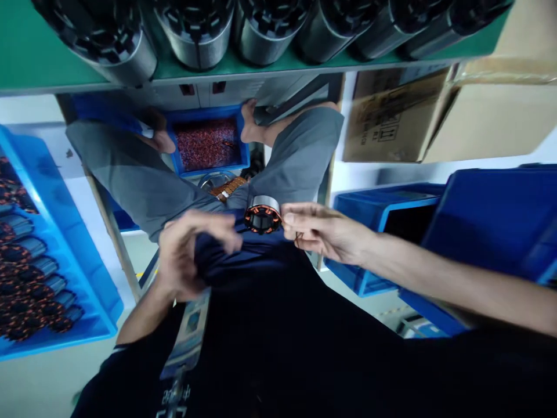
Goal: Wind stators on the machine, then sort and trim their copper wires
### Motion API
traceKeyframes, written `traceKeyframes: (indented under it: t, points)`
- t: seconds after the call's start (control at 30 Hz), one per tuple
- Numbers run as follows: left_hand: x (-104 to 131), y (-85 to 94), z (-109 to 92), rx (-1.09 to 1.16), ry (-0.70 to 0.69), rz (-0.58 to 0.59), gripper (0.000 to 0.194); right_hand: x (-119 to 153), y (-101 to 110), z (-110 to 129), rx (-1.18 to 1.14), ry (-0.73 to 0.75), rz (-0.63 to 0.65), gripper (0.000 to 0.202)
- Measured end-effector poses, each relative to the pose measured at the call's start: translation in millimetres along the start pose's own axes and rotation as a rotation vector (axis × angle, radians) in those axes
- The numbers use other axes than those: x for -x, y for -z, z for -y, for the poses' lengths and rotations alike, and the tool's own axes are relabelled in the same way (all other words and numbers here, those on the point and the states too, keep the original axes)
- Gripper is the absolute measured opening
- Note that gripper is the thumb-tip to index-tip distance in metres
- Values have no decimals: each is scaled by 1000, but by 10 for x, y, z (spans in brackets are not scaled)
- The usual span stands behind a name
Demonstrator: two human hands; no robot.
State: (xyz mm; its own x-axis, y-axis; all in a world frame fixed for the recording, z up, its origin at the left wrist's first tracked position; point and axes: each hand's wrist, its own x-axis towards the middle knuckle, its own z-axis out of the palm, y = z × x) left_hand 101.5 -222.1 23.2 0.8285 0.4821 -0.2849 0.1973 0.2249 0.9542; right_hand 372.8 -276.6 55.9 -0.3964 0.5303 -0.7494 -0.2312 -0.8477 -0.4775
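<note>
A ring-shaped metal motor stator (pixel 263 216) with orange copper windings and a black inner part is in front of my lap. The fingers of my right hand (pixel 319 231) pinch its right side, where thin copper-coloured wires hang down. Left of the stator, my left hand (pixel 194 249) is raised with its fingers curved apart, blurred by motion and holding nothing. A gap separates it from the stator.
Metal cylinders (pixel 194 43) line the green bench edge (pixel 183 76) ahead. A blue tray (pixel 93 278) of wound stators stands at left. Between my feet lies a blue bin (pixel 246 152) of reddish bits. Cardboard boxes (pixel 391 130) and blue crates (pixel 487 226) are at right.
</note>
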Motion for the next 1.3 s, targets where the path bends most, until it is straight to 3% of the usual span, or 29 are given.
traceKeyframes:
  t: [0.07, 0.1, 0.2, 0.3, 0.37, 0.43, 0.47, 0.53, 0.63, 0.73, 0.77, 0.83, 0.9, 0.97, 1.0, 1.03, 1.07, 1.13, 1.17, 1.23, 1.3]
  points:
    - [38, 12, -25, 61, 52, 32, 67, -2, -50, -47, -14, -8, 41, 67]
    - [37, 11, -41, 109, 88, 58, 69, 11, -79, -5, 95, 68, 81, 62]
    - [-38, 3, -89, 303, 209, 198, 74, 101, -115, 310, 629, 428, 182, 44]
    - [-123, 36, -166, 429, 219, 378, 73, 247, -42, 684, 1057, 649, 202, 37]
    - [-137, 87, -223, 167, 86, 260, 49, 353, 48, 871, 1366, 856, 136, 34]
    - [-116, 141, -253, -330, -157, 27, 38, 439, 140, 993, 1522, 990, 4, 32]
    - [-103, 163, -255, -570, -292, -72, 41, 463, 178, 1030, 1470, 947, -50, 37]
    - [-93, 192, -251, -866, -548, -129, 44, 454, 225, 1040, 1225, 685, -18, 40]
    - [-140, 212, -310, -1034, -843, -170, 30, 306, 216, 859, 810, 198, 318, 26]
    - [-194, 230, -472, -1140, -1009, -146, 25, 138, 163, 537, 502, -79, 545, 51]
    - [-196, 238, -525, -1139, -1016, -118, 25, 112, 143, 445, 454, -74, 549, 57]
    - [-169, 252, -592, -1018, -917, -81, 24, 122, 95, 348, 516, 87, 480, 59]
    - [-110, 261, -593, -712, -597, -20, 25, 196, 32, 389, 748, 322, 356, 54]
    - [-39, 266, -549, -225, -218, 171, 21, 288, -36, 536, 991, 492, 238, 48]
    - [-5, 270, -523, -46, -75, 245, 21, 326, -65, 626, 1094, 558, 182, 46]
    - [27, 275, -500, 17, -18, 256, 21, 354, -86, 713, 1170, 621, 131, 44]
    - [55, 282, -483, -56, -57, 212, 24, 371, -94, 789, 1218, 675, 90, 41]
    - [92, 300, -475, -530, -335, -11, 38, 367, -74, 875, 1224, 692, 77, 32]
    - [99, 308, -483, -788, -500, -91, 40, 350, -50, 877, 1147, 622, 125, 33]
    - [97, 315, -517, -1114, -768, -129, 30, 296, 1, 800, 905, 345, 276, 45]
    - [95, 294, -561, -1266, -887, -136, 27, 240, 18, 658, 654, 46, 403, 55]
